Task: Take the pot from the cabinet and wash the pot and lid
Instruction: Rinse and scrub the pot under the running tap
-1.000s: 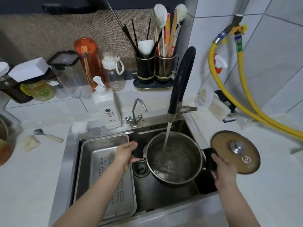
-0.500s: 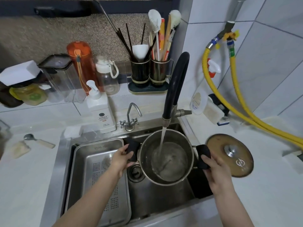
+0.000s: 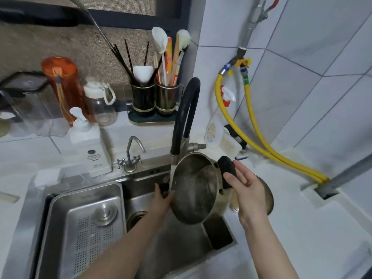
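The steel pot [image 3: 194, 190] with black handles is tipped steeply to the left over the sink [image 3: 181, 248], its open mouth facing left. My left hand [image 3: 162, 200] grips its lower left handle. My right hand [image 3: 246, 189] holds the raised right handle [image 3: 226, 168] with the thumb on it and the fingers partly spread. Water runs from the black tap [image 3: 184, 117] down past the pot's rim. The lid [image 3: 265, 196] lies on the counter behind my right hand, mostly hidden.
A perforated steel tray [image 3: 86, 228] fills the sink's left half. A small second tap [image 3: 130, 156], a white soap dispenser [image 3: 88, 146], bottles and a utensil holder [image 3: 155, 97] stand behind the sink. Yellow hoses [image 3: 259, 137] run along the right wall.
The pot was level under the tap, filling with water. Both hands have since tipped it to the left, the right handle lifted high, and the water has poured out.
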`<move>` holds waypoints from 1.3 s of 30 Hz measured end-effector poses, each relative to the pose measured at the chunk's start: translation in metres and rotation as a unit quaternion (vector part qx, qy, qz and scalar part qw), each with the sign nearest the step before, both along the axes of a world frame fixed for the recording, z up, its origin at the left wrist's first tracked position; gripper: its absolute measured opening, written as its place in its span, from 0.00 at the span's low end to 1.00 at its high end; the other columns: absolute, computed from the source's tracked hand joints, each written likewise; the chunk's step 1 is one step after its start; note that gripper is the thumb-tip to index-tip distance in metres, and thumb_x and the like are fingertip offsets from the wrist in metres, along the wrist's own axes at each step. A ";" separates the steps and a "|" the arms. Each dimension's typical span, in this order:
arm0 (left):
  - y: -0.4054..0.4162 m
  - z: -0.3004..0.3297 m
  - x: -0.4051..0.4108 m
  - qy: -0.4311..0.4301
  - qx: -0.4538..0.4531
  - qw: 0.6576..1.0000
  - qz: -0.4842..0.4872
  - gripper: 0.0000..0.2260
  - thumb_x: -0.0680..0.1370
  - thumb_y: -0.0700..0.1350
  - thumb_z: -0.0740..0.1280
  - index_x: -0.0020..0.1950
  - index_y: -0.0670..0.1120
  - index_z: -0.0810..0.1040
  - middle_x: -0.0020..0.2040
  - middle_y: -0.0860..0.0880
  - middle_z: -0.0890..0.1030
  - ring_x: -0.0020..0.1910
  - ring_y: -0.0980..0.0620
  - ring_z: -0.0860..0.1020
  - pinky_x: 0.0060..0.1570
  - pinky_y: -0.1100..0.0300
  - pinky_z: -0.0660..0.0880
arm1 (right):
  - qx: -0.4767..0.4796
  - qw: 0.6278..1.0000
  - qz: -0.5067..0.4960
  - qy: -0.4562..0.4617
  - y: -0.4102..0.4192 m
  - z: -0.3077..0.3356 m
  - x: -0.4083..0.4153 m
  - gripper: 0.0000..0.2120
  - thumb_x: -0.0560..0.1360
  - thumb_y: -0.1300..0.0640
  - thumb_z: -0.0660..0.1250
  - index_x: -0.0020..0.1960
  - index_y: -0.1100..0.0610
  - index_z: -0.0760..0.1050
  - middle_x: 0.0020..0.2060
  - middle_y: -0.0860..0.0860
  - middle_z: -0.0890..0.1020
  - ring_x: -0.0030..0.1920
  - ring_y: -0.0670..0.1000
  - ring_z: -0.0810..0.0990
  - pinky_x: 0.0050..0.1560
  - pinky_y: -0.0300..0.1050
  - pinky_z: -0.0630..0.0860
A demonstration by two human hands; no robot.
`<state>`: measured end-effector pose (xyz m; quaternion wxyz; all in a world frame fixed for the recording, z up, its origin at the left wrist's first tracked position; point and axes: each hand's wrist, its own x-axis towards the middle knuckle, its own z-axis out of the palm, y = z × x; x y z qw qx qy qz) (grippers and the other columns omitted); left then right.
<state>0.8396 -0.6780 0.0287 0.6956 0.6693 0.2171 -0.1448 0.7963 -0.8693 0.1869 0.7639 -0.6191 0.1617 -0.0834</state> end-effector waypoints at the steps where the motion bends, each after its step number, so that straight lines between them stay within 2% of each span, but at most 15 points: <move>1: -0.004 0.000 0.003 -0.001 0.022 1.000 -0.015 0.41 0.71 0.58 0.71 0.77 0.51 0.53 0.72 0.47 0.68 0.68 0.42 0.70 0.65 0.46 0.71 | -0.001 1.000 0.001 -0.006 0.002 0.003 0.001 0.21 0.71 0.67 0.70 0.60 0.50 0.75 0.57 0.50 0.82 0.57 0.47 0.81 0.49 0.33 0.79; 3: -0.009 0.004 0.006 -0.008 0.056 0.998 -0.025 0.37 0.75 0.53 0.68 0.78 0.52 0.50 0.73 0.43 0.66 0.72 0.40 0.65 0.70 0.45 0.65 | -0.003 1.000 0.002 -0.020 0.002 0.008 0.002 0.21 0.71 0.67 0.70 0.60 0.50 0.75 0.58 0.50 0.82 0.57 0.46 0.81 0.50 0.33 0.79; 4: -0.009 0.003 0.007 -0.015 0.060 0.998 -0.027 0.34 0.77 0.50 0.66 0.78 0.53 0.52 0.73 0.42 0.66 0.71 0.40 0.66 0.69 0.46 0.67 | -0.007 1.000 0.002 -0.028 0.002 0.009 0.002 0.21 0.71 0.67 0.69 0.61 0.51 0.75 0.58 0.50 0.81 0.57 0.45 0.81 0.52 0.35 0.79; 7: -0.011 0.007 0.003 -0.044 0.029 0.998 -0.023 0.26 0.78 0.43 0.65 0.75 0.52 0.62 0.68 0.44 0.74 0.64 0.44 0.74 0.61 0.49 0.75 | -0.054 0.997 -0.001 -0.050 0.000 0.017 0.002 0.21 0.72 0.67 0.69 0.63 0.52 0.75 0.59 0.49 0.81 0.59 0.44 0.80 0.58 0.37 0.77; 10: -0.013 0.014 -0.005 -0.052 0.003 0.999 -0.009 0.21 0.79 0.33 0.60 0.71 0.44 0.69 0.62 0.43 0.77 0.59 0.45 0.76 0.46 0.65 0.79 | -0.091 0.994 0.000 -0.067 0.000 0.022 0.002 0.21 0.73 0.67 0.68 0.63 0.53 0.75 0.59 0.49 0.81 0.59 0.43 0.79 0.60 0.39 0.75; 13: -0.015 0.012 -0.008 -0.062 0.010 0.998 -0.006 0.19 0.78 0.36 0.63 0.69 0.45 0.71 0.64 0.44 0.78 0.58 0.48 0.78 0.52 0.62 0.79 | -0.093 0.993 -0.003 -0.070 0.000 0.025 0.002 0.20 0.73 0.67 0.68 0.62 0.52 0.75 0.58 0.48 0.81 0.57 0.41 0.80 0.59 0.37 0.76; 16: -0.013 0.017 -0.011 -0.074 0.031 0.997 -0.005 0.21 0.77 0.38 0.66 0.70 0.46 0.71 0.64 0.48 0.78 0.58 0.53 0.76 0.45 0.71 0.76 | -0.096 0.993 -0.008 -0.073 0.000 0.027 0.002 0.21 0.73 0.67 0.68 0.62 0.51 0.75 0.57 0.47 0.81 0.55 0.37 0.80 0.57 0.32 0.75; 20: -0.002 0.023 -0.012 -0.068 0.057 0.996 0.003 0.26 0.76 0.43 0.69 0.73 0.49 0.66 0.65 0.48 0.75 0.59 0.53 0.75 0.57 0.59 0.75 | -0.090 0.994 -0.014 -0.066 -0.004 0.022 0.000 0.22 0.73 0.66 0.68 0.65 0.55 0.73 0.60 0.51 0.80 0.61 0.44 0.78 0.57 0.33 0.75; 22: 0.010 0.014 -0.007 -0.066 0.098 0.993 0.004 0.32 0.72 0.52 0.72 0.74 0.51 0.65 0.66 0.47 0.73 0.62 0.49 0.75 0.64 0.51 0.73 | -0.078 0.995 -0.036 -0.052 -0.009 0.018 -0.001 0.21 0.74 0.66 0.68 0.66 0.56 0.73 0.62 0.53 0.79 0.63 0.47 0.77 0.57 0.33 0.74; 25: 0.032 -0.003 0.002 -0.043 0.149 0.988 0.020 0.39 0.62 0.64 0.73 0.68 0.47 0.71 0.62 0.44 0.77 0.58 0.47 0.78 0.60 0.48 0.76 | -0.055 0.996 -0.064 -0.016 -0.013 0.008 0.000 0.19 0.74 0.66 0.67 0.64 0.58 0.73 0.59 0.55 0.80 0.55 0.48 0.80 0.54 0.38 0.78; 29: 0.056 0.034 -0.005 -0.059 0.146 0.987 0.039 0.13 0.73 0.47 0.72 0.54 0.42 0.81 0.46 0.45 0.83 0.47 0.45 0.81 0.50 0.54 0.78 | -0.062 0.993 -0.076 0.060 -0.018 -0.012 0.008 0.20 0.74 0.64 0.68 0.65 0.61 0.72 0.56 0.58 0.80 0.53 0.55 0.79 0.61 0.51 0.75; 31: 0.067 0.039 -0.004 -0.056 0.132 0.988 0.057 0.10 0.75 0.45 0.69 0.53 0.40 0.82 0.47 0.42 0.84 0.48 0.43 0.81 0.53 0.50 0.78 | -0.079 0.989 -0.079 0.097 -0.022 -0.023 0.012 0.19 0.73 0.64 0.68 0.64 0.63 0.73 0.57 0.61 0.80 0.52 0.57 0.79 0.62 0.56 0.74; 34: 0.080 0.044 -0.004 -0.021 0.141 0.987 0.069 0.11 0.76 0.46 0.68 0.52 0.39 0.82 0.49 0.40 0.84 0.50 0.42 0.81 0.54 0.49 0.77 | -0.086 0.981 -0.075 0.154 -0.025 -0.044 0.011 0.16 0.74 0.67 0.66 0.61 0.69 0.73 0.52 0.61 0.80 0.47 0.56 0.77 0.50 0.47 0.77; 37: 0.087 0.051 -0.011 -0.001 0.140 0.986 0.086 0.07 0.75 0.45 0.69 0.41 0.42 0.81 0.39 0.41 0.82 0.37 0.44 0.80 0.38 0.57 0.75 | -0.048 0.973 -0.056 0.217 -0.025 -0.069 0.003 0.14 0.74 0.70 0.65 0.58 0.74 0.72 0.37 0.57 0.78 0.33 0.56 0.77 0.23 0.36 0.76; 39: 0.091 0.057 -0.014 0.002 0.135 0.984 0.117 0.09 0.72 0.44 0.71 0.32 0.44 0.79 0.32 0.44 0.79 0.31 0.46 0.77 0.33 0.59 0.71 | -0.030 0.964 -0.034 0.262 -0.022 -0.089 -0.001 0.12 0.74 0.70 0.65 0.56 0.75 0.72 0.34 0.58 0.77 0.25 0.54 0.79 0.18 0.35 0.73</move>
